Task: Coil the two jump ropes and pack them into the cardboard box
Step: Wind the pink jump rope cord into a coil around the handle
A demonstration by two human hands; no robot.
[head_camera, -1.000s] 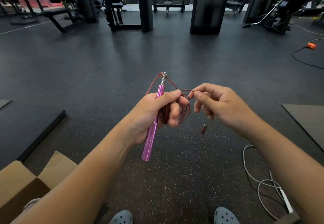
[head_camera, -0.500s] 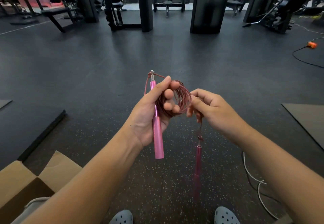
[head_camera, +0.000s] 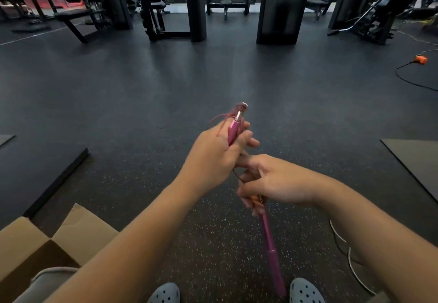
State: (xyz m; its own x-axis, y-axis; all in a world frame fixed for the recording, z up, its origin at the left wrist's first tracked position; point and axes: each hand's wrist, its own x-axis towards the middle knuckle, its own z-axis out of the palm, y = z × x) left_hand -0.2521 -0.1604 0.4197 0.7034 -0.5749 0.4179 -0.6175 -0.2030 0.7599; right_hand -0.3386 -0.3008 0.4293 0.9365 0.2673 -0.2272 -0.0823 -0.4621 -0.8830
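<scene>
Hands meet in front of me above the dark speckled rubber floor (head_camera: 213, 84). My left hand (head_camera: 213, 158) is wrapped around one slim pink metal jump-rope handle (head_camera: 234, 129), whose silver tip points up and away with thin reddish cord (head_camera: 216, 121) looping off it. My right hand (head_camera: 279, 181), touching the left, pinches the top of the second pink handle (head_camera: 272, 257), which hangs down (blurred) toward my grey perforated clogs (head_camera: 305, 291). An open brown cardboard box (head_camera: 30, 248) sits at lower left; a white cord (head_camera: 353, 264) lies at right.
</scene>
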